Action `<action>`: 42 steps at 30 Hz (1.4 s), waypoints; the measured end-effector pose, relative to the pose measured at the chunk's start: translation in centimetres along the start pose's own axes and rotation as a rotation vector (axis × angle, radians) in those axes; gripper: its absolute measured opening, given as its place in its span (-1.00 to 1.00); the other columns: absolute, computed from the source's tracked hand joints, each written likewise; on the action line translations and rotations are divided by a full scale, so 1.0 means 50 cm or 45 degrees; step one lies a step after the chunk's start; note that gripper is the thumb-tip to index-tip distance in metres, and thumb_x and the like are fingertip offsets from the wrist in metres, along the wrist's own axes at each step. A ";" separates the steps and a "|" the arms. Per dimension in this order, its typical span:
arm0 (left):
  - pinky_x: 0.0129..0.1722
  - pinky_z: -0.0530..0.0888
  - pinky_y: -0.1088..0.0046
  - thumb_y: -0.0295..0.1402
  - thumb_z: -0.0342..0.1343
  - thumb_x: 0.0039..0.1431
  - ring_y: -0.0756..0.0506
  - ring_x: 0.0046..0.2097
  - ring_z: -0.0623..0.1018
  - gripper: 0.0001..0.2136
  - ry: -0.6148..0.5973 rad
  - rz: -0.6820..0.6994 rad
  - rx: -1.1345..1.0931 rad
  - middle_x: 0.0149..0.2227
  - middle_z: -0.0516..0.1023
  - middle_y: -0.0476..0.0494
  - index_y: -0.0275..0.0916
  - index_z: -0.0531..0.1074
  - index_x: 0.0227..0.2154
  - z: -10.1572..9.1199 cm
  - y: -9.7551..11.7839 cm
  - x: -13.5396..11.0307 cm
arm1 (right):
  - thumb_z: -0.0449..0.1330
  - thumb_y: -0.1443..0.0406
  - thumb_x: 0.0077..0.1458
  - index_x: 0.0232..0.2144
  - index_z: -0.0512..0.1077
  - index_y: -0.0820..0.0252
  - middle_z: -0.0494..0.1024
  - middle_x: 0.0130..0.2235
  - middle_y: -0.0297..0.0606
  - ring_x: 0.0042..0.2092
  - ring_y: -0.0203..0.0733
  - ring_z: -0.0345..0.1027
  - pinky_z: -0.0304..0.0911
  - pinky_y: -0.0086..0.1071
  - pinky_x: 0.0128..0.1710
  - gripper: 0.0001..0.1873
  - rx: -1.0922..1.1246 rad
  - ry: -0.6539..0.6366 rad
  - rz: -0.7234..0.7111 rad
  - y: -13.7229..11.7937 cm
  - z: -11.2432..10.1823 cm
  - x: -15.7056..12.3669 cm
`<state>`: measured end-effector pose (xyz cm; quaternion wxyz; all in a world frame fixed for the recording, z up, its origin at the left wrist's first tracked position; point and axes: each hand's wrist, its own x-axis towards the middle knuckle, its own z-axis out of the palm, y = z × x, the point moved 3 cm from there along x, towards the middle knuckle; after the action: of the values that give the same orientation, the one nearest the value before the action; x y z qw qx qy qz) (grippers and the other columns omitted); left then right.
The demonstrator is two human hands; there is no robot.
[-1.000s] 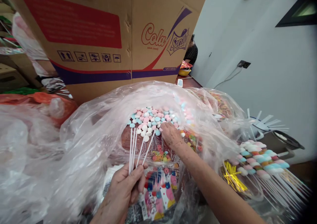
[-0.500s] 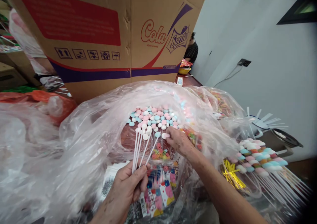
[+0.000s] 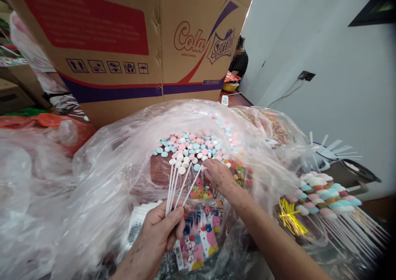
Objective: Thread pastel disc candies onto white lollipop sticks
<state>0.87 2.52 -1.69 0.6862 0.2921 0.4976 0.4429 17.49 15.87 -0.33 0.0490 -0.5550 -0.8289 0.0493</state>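
Our hands work over the reddish-brown worktop [image 3: 161, 173]: the left hand [image 3: 162, 227] grips a fan of slim, straight white sticks [image 3: 173, 185], tips up against smooth, rounded candies [image 3: 196, 146] in pink, pale blue and white, loosely spread there. Our right hand [image 3: 219, 176] bunches its fingers by the rightmost stick's tip; we can't tell whether they pinch anything.

Pale wall [image 3: 278, 57] at right — dark socket [image 3: 306, 76], cable [image 3: 288, 93] slanting down-left.
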 end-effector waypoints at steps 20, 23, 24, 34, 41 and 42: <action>-0.65 -0.10 0.57 -0.08 0.20 0.12 0.16 -0.68 0.04 -0.69 -0.011 0.006 -0.004 -0.66 0.35 0.12 -0.26 0.40 -0.38 -0.003 -0.001 -0.003 | 0.09 0.54 0.15 -0.16 0.45 0.23 0.55 -0.11 -0.03 -0.07 -0.05 0.36 0.21 -0.33 -0.14 -0.74 -0.082 -0.027 -0.100 -0.002 0.021 -0.008; -0.66 -0.10 0.57 -0.07 0.18 0.13 0.16 -0.68 0.03 -0.69 -0.019 0.004 0.033 -0.67 0.34 0.12 -0.26 0.40 -0.39 0.000 -0.003 0.000 | 0.09 0.56 0.13 -0.24 0.46 0.24 0.54 -0.14 -0.05 -0.08 -0.06 0.35 0.21 -0.32 -0.09 -0.76 -0.014 -0.013 -0.117 -0.004 0.024 -0.007; -0.66 -0.11 0.57 -0.07 0.17 0.13 0.16 -0.68 0.03 -0.68 -0.023 0.001 0.054 -0.67 0.34 0.12 -0.26 0.40 -0.41 0.001 -0.004 0.001 | 0.09 0.57 0.12 -0.26 0.46 0.24 0.54 -0.14 -0.05 -0.07 -0.06 0.34 0.21 -0.31 -0.07 -0.76 0.020 -0.001 -0.118 -0.004 0.026 -0.005; -0.65 -0.03 0.58 -0.05 0.16 0.12 0.09 -0.63 0.08 -0.64 0.082 0.065 0.319 -0.66 0.24 0.10 -0.22 0.32 -0.59 -0.015 0.006 0.008 | 0.12 0.33 0.12 -0.33 0.47 0.22 0.50 -0.43 -0.33 -0.41 -0.25 0.33 0.21 -0.41 -0.39 -0.87 0.859 0.248 0.181 0.034 0.011 -0.010; -0.62 0.08 0.56 -0.14 0.10 0.17 0.01 -0.57 0.20 -0.72 0.051 0.169 0.635 -0.62 0.25 0.07 -0.20 0.40 -0.55 -0.012 0.022 0.007 | 0.44 0.28 -0.26 -0.45 0.57 0.23 0.56 -0.39 -0.31 -0.39 -0.29 0.36 0.33 -0.36 -0.32 -0.76 2.337 0.110 0.459 0.023 -0.004 -0.059; -0.62 0.09 0.56 -0.15 0.10 0.17 0.00 -0.57 0.20 -0.73 0.057 0.176 0.634 -0.62 0.24 0.07 -0.20 0.40 -0.54 -0.010 0.025 0.005 | 0.44 0.28 -0.25 -0.44 0.58 0.23 0.57 -0.38 -0.30 -0.38 -0.29 0.37 0.34 -0.36 -0.31 -0.76 2.355 0.103 0.460 0.021 -0.006 -0.062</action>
<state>0.05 3.28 -0.92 0.5502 0.4752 0.5853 0.3590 19.66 13.42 -0.28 0.4904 -0.4174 -0.3598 0.6752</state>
